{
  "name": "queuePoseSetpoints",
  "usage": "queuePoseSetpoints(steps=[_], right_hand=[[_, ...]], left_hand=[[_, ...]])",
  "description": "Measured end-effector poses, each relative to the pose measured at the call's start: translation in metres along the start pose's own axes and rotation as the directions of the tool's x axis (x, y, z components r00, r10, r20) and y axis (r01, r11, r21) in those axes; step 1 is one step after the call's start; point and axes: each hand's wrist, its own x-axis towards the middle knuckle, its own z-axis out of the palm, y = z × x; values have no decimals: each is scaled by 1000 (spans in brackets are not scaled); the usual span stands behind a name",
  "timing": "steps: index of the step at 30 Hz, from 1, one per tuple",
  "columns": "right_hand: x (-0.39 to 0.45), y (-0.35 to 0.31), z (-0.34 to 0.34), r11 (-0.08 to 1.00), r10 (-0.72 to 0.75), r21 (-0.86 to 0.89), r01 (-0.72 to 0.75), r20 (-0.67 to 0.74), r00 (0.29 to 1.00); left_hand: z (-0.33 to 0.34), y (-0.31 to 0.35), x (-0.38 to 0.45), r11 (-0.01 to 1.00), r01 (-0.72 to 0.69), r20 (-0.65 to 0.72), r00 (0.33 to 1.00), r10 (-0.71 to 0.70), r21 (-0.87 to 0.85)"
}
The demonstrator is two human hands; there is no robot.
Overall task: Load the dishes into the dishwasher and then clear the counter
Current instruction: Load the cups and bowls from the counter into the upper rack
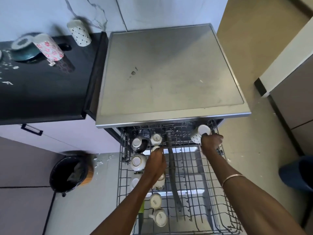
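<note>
Even, soft daylight; motion blur on counter cups (pixel 48 47); wide-angle bending at edges; faint shadows.

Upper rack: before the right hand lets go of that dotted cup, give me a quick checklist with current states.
1. Right hand grips the dotted cup: ok.
2. Cup is over the upper rack, at its far right corner: ok.
3. Cup turned mouth down: not ok; it is tilted, base toward the camera.
4. Cup seated on the tines: cannot tell; the hand hides the contact.
5. Left hand clear of the drop spot: ok; it is on the rack's left side, at a small white cup.
6. Counter cleared: not ok; a pink flowered cup, another dotted cup and a dark bowl remain on the counter.
</note>
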Motion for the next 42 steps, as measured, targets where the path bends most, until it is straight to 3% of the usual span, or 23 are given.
queuePoseSetpoints(steps=[8,15,21,27,33,38,42], right_hand=[[-78,-52,-81,944,-214,205,257,-212,954],[-124,-148,-97,879,-392,207,429,-195,899],[-190,-226,-11,835,-523,195,515,-13,852],[-255,-280,107,755,-655,171,633,203,728],[-305,-338,205,721,-669,71,689,329,666],[-327,-394,269,632,-731,56,773,374,570],[-318,-436,313,568,-765,6,823,371,526]], left_hand=[[-78,52,-27,1000,-24,-56,998,25,13],[-147,71,-16,998,-53,-192,980,56,17],[-217,21,9,999,-39,-319,947,37,2],[-311,-59,63,998,-30,-421,906,47,47],[-387,-141,106,999,21,-393,919,-8,27],[-420,-188,136,999,49,-391,919,-51,-13],[-431,-207,162,1000,10,-408,913,1,25]])
